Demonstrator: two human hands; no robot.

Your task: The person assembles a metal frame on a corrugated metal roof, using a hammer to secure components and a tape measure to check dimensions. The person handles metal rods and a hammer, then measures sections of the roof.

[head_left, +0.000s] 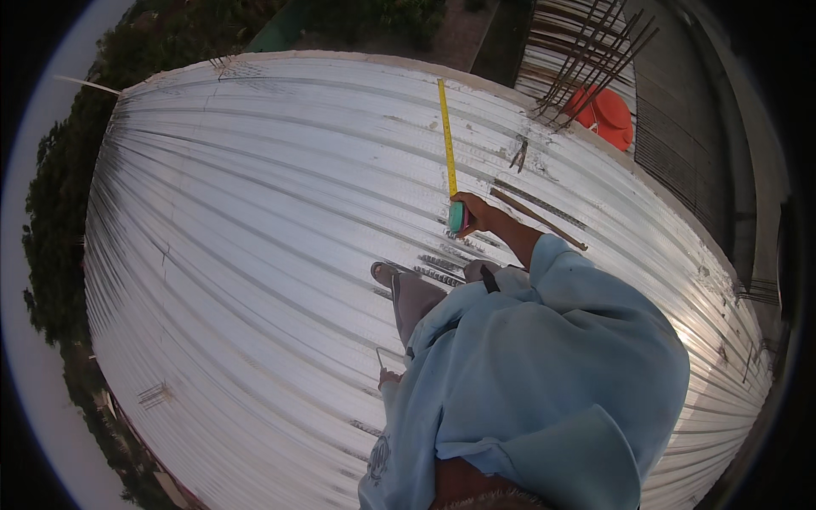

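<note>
My right hand [476,212] is closed round a tape measure [457,218] with a teal case. Its yellow blade [446,136] runs out, away from me, toward the far edge of the ribbed metal sheeting [280,187]. Low at my left side, my left hand [390,377] is closed on a thin, pale, bent rod [380,358]; much of that arm is hidden by my light blue shirt. Beyond my right hand lies a long brown bar [539,219], and farther off a dark tool with two legs, like pliers [519,154].
Rusty rebar [595,64] sticks up past the sheeting's far right edge, with an orange-red container [605,117] beside it. Short rebar ends [155,395] poke through at the left. Dark slots [439,270] open near my sandalled foot [384,274]. Trees [64,221] stand beyond the left edge.
</note>
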